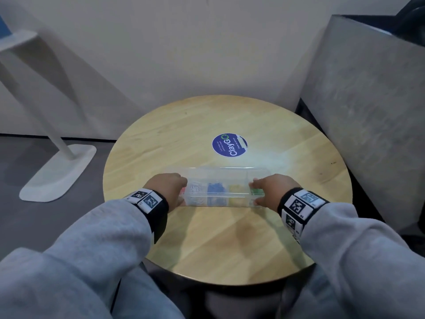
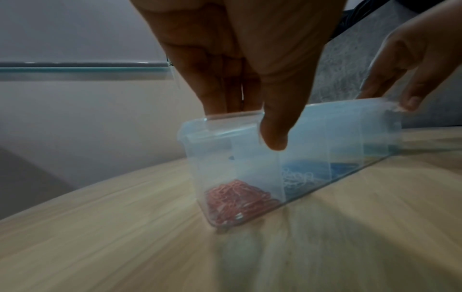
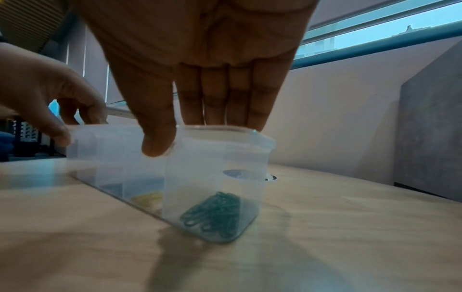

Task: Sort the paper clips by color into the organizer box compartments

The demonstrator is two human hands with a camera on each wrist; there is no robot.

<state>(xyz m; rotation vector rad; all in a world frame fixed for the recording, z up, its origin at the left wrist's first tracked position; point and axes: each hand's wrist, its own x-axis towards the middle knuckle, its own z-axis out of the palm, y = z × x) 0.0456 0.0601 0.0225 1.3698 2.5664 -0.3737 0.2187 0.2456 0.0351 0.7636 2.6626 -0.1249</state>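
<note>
A clear plastic organizer box [image 1: 220,178] with its lid closed stands tilted on one long edge on the round wooden table [image 1: 207,249]. My left hand [image 1: 171,188] pinches its left end, thumb on the near face and fingers [image 2: 225,94] behind. My right hand [image 1: 268,191] pinches the right end the same way, thumb [image 3: 157,142] in front. Separate compartments hold red clips [image 2: 237,203], white clips [image 2: 297,177], blue clips [image 1: 216,188], yellow clips [image 3: 147,197] and green clips [image 3: 215,213], each pile slid to the low side.
A round blue ClayGo sticker [image 1: 230,144] lies on the table beyond the box. A grey concrete block [image 1: 368,111] rises close to the table's right side. On the floor at left stands a white stand base [image 1: 59,173].
</note>
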